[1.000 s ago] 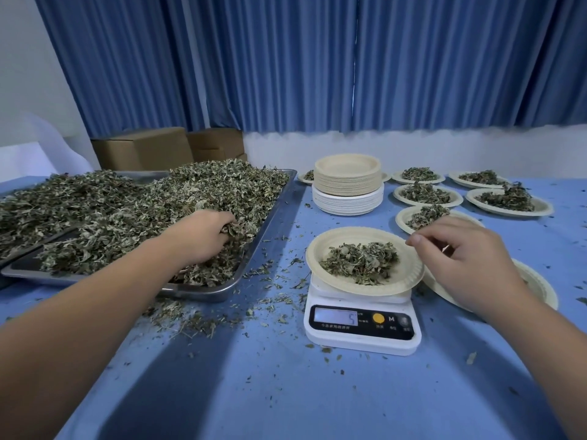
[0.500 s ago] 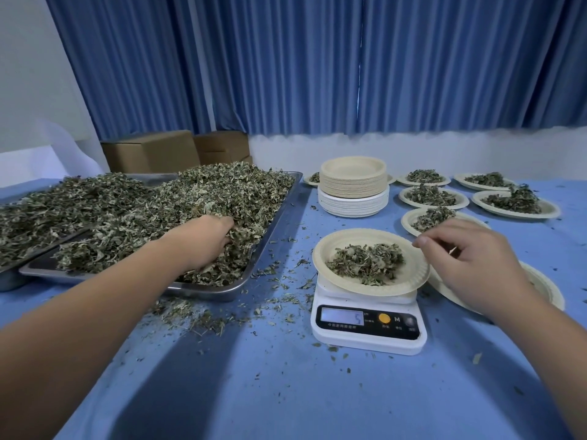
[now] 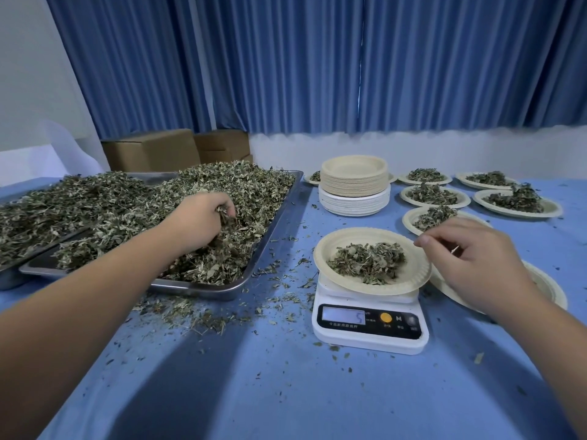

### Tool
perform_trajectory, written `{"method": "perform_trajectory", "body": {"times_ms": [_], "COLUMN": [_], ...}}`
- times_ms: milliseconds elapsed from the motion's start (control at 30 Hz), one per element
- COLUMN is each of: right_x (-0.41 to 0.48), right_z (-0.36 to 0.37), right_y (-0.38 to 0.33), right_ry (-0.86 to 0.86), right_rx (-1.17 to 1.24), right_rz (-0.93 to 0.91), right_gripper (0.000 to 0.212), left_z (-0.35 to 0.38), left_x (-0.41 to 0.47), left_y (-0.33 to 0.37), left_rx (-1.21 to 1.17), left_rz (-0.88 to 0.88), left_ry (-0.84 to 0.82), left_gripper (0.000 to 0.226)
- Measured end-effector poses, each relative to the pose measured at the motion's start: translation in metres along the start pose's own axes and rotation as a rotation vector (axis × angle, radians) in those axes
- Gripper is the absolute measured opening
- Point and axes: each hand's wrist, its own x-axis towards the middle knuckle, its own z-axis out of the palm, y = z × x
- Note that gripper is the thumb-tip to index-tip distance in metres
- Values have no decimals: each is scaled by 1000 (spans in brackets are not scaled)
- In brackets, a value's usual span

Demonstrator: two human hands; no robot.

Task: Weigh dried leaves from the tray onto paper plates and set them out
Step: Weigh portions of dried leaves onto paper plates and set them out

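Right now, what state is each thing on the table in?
Left hand: gripping dried leaves in the rectangular steel tray.
White digital scale: switched on, display lit.
Round beige paper plate on scale: holds a leaf pile.
Right hand: fingers curled beside that plate's rim, grip unclear.
Stacked paper plates: top one empty.
Far plates: filled, set out.
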Motion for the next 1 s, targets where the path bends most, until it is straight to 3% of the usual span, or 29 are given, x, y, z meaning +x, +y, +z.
{"method": "perform_trajectory", "body": {"times_ms": [433, 667, 800, 900, 1000], "right_x": [0, 1, 2, 2, 3], "right_z": [1, -1, -2, -2, -1], "right_y": [0, -1, -1, -1, -1], "right_ry": [24, 21, 9, 5, 15], "right_rx": [35, 56, 48, 42, 46], "right_rz": [28, 50, 38, 31, 19], "right_gripper": [15, 14, 14, 14, 13], "left_z": [-6, 27, 48, 58, 61], "left_x": [10, 5, 2, 4, 5], "left_y": [73, 136, 154, 157, 157], "left_rx": [-356, -436, -277, -77, -94], "left_rz": [70, 219, 304, 345, 339], "left_ry": [121, -135, -303, -359, -368], "left_gripper": [50, 36, 30, 38, 39]}}
